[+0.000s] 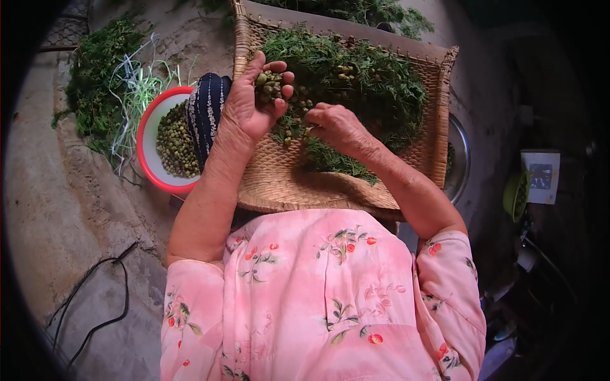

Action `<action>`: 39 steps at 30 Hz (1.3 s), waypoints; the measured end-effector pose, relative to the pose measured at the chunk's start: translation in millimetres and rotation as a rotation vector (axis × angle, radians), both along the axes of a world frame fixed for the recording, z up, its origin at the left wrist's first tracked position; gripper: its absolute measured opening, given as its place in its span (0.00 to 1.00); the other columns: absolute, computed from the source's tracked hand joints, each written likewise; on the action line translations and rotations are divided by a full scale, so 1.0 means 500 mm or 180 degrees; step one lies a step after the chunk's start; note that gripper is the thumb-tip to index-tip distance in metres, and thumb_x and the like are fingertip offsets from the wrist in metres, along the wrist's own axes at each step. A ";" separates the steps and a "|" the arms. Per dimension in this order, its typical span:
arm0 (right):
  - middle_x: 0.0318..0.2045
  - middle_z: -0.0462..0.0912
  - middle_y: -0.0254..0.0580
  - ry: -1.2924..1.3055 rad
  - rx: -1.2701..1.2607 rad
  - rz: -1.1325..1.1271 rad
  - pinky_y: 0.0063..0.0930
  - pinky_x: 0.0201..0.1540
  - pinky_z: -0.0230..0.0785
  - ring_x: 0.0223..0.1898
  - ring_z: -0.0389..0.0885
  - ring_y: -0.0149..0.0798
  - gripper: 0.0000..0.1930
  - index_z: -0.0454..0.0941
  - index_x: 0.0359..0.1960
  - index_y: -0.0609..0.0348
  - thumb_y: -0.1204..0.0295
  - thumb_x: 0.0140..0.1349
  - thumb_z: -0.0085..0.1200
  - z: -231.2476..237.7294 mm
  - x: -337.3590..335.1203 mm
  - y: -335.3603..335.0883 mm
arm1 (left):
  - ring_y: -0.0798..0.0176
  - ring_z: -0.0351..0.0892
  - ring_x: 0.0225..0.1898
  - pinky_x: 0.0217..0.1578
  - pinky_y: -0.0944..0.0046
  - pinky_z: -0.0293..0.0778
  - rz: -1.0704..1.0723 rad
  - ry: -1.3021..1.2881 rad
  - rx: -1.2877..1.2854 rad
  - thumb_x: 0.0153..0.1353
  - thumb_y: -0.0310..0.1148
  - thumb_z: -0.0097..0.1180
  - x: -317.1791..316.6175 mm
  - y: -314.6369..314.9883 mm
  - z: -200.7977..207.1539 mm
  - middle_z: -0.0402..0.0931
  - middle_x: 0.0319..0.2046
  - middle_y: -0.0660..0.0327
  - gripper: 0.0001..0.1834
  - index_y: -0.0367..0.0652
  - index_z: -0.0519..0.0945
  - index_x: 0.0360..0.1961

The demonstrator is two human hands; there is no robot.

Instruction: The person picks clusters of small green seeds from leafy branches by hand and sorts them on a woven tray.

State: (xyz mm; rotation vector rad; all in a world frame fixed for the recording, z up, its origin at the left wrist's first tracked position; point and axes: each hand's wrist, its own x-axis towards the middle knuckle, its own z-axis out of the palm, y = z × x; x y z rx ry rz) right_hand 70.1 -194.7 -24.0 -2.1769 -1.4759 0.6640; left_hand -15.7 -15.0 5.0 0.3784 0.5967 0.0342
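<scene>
My left hand [246,108] is cupped palm up around a handful of small round green cones or berries [269,87]. To its right, my right hand [340,129] has its fingers pinched together over the leafy sprigs; whatever is between the fingertips is too small to make out. Both hands are above a woven wicker tray [279,184] heaped with feathery green sprigs [387,89]. More loose cones lie among the sprigs between my hands. Beside my left forearm, a red-rimmed white bowl [145,136] holds many similar green cones [175,149].
A dark patterned cloth [208,108] hangs over the bowl's right side. Cut greenery [101,70] and pale plastic strands [136,95] lie on the floor at left. A black cable [127,286] curves at lower left. A metal basin [460,159] shows behind the tray's right edge.
</scene>
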 end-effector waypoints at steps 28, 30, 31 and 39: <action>0.32 0.79 0.45 0.0246 0.2011 -0.1306 0.30 0.33 0.73 0.33 0.80 0.44 0.09 0.76 0.36 0.59 0.77 0.52 0.56 0.076 0.013 0.033 | 0.68 0.75 0.22 0.15 0.76 0.68 -0.0402 0.0448 0.0264 0.58 0.47 0.54 0.001 -0.025 0.021 0.76 0.26 0.61 0.16 0.44 0.76 0.32; 0.30 0.78 0.46 0.0537 0.1288 -0.0951 0.32 0.33 0.73 0.32 0.79 0.47 0.07 0.76 0.34 0.58 0.77 0.52 0.54 0.035 0.010 0.020 | 0.68 0.74 0.22 0.11 0.77 0.66 -0.0183 0.0198 0.0042 0.59 0.43 0.54 0.002 -0.016 0.016 0.76 0.28 0.59 0.13 0.43 0.75 0.33; 0.30 0.76 0.46 0.0362 0.1121 -0.0637 0.36 0.34 0.71 0.33 0.77 0.50 0.07 0.75 0.35 0.56 0.78 0.52 0.53 0.027 -0.004 0.017 | 0.68 0.74 0.22 0.11 0.77 0.66 -0.0181 0.0204 0.0042 0.59 0.43 0.54 0.002 -0.014 0.013 0.76 0.28 0.59 0.13 0.43 0.75 0.33; 0.34 0.72 0.44 0.0009 0.0707 -0.0342 0.41 0.34 0.69 0.35 0.75 0.52 0.09 0.73 0.36 0.55 0.78 0.51 0.52 -0.039 -0.033 0.024 | 0.67 0.75 0.22 0.11 0.76 0.67 -0.0017 0.0189 0.0034 0.60 0.41 0.53 -0.001 -0.009 0.004 0.76 0.29 0.59 0.12 0.43 0.75 0.34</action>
